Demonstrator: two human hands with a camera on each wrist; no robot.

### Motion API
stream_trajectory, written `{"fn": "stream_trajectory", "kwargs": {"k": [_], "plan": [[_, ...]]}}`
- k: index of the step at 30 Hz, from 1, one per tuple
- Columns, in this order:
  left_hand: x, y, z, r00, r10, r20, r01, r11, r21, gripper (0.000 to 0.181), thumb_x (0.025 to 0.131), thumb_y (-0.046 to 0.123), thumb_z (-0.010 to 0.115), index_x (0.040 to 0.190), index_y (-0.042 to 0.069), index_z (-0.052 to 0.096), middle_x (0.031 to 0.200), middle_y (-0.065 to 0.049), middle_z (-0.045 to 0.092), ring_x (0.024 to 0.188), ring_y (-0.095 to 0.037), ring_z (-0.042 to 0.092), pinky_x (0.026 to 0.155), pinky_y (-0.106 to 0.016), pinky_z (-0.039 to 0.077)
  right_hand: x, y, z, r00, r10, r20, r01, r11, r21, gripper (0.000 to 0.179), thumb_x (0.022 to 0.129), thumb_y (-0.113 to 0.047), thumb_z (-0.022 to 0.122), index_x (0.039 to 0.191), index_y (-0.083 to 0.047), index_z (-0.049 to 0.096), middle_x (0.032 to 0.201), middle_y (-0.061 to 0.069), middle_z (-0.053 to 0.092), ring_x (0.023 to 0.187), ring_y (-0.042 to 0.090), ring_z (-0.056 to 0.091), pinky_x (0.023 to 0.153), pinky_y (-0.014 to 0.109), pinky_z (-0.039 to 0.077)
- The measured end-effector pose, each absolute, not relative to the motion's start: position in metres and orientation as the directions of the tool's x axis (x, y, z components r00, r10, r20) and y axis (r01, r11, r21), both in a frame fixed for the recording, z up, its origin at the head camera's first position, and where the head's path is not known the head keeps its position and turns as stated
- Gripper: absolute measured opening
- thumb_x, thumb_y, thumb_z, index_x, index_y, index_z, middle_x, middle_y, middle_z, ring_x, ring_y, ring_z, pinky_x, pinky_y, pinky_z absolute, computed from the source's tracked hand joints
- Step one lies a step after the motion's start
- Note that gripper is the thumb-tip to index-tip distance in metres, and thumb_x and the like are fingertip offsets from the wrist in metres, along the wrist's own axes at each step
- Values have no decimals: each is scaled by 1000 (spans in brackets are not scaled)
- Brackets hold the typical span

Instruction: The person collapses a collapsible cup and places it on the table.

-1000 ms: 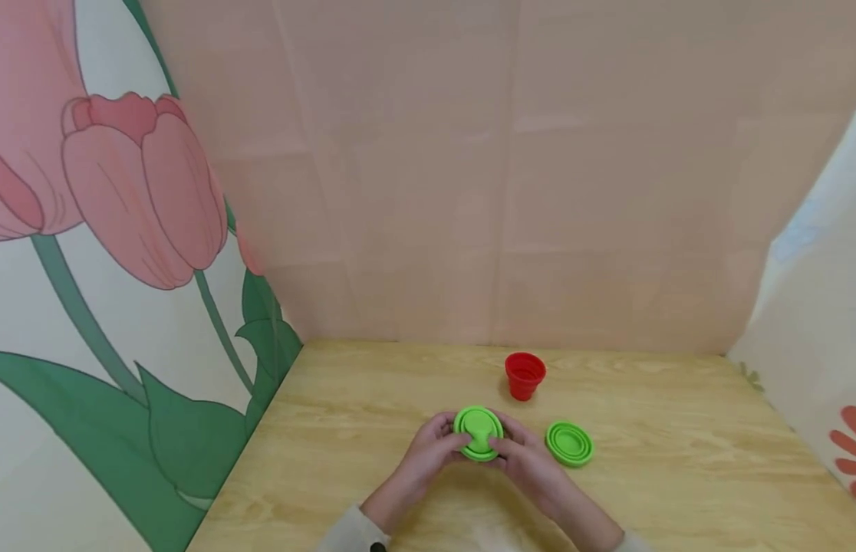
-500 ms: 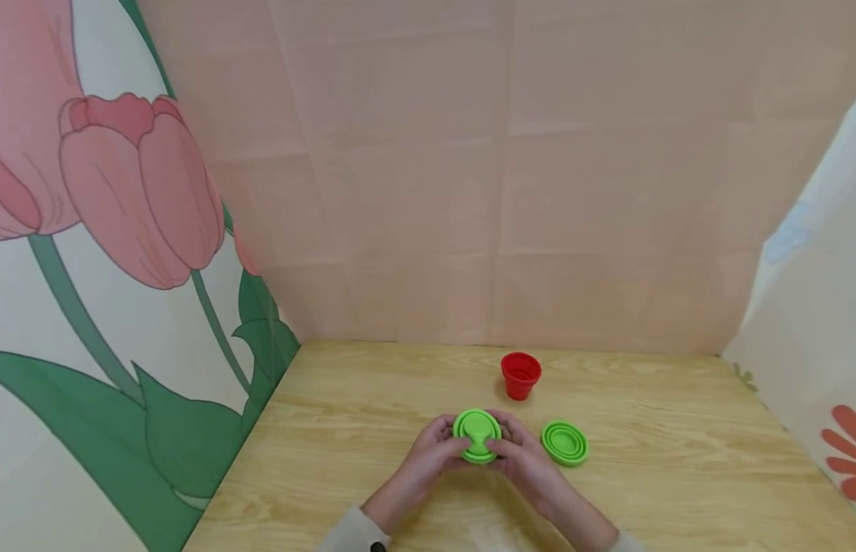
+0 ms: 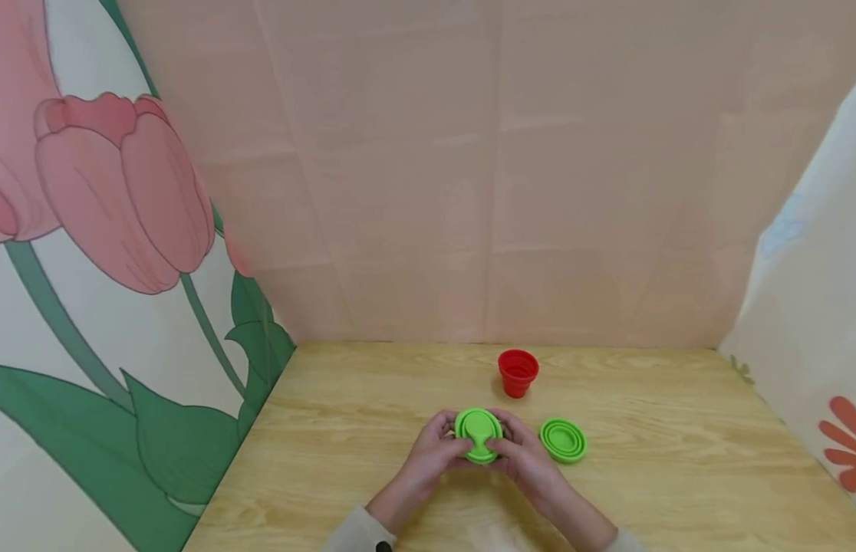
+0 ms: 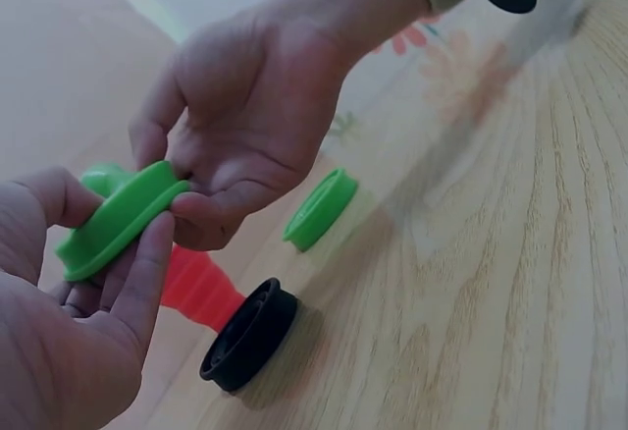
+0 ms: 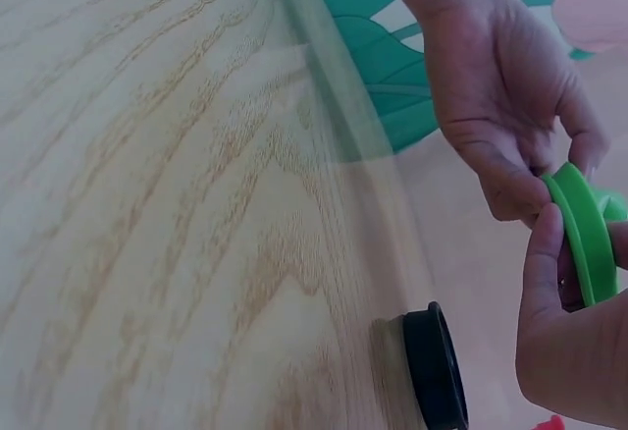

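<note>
Both hands hold a green collapsible cup [image 3: 479, 425], folded nearly flat, above the near half of the table. My left hand [image 3: 430, 452] grips its left side and my right hand [image 3: 531, 464] its right side. In the head view both thumbs press on the cup's face, low and near the middle. From the left wrist view, the cup [image 4: 120, 224] stands tilted on edge, fingertips pinching its rim and a rounded bulge showing on one face. Fingers partly cover the cup in the right wrist view.
A red collapsible cup [image 3: 518, 376], extended, stands upright behind the hands. Right of them lies another green collapsible cup [image 3: 563, 441], folded flat. A low black round piece [image 4: 255, 332] sits on the wooden table near the red cup; the head view does not show it.
The head view has shifted slightly, so the table and wall sit further left. Both hands keep the same grip on the green cup, with hardly any movement.
</note>
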State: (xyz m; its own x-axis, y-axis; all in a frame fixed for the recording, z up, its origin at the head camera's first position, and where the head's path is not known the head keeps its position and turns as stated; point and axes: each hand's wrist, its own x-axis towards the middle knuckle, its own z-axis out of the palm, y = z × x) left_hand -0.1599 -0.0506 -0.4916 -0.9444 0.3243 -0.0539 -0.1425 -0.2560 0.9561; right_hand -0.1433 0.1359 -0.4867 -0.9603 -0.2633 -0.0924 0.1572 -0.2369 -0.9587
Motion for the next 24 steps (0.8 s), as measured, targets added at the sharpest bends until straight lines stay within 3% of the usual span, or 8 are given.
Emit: {"fn": "stream_trajectory", "kwargs": {"k": [14,24], "plan": [[-164,-49,-486,-943,326,-66,-155,-253,955,44,81,-1,66,124,-4,55,110,-10,61,91,-17,66,77,-36,62,-144,138,-477,-964,-245,-105,161,-221,-962,63,93,2,58,151,2,32,125,3,59,104,18,64,83,35,58],[-169,-54,-482,-913,393,-109,-232,-279,932,51,87,3,69,132,-8,49,121,-16,61,99,-20,66,87,-36,59,-147,142,-473,-946,-303,-118,194,-235,-952,67,101,-8,57,156,3,21,141,10,50,107,14,64,90,34,57]]}}
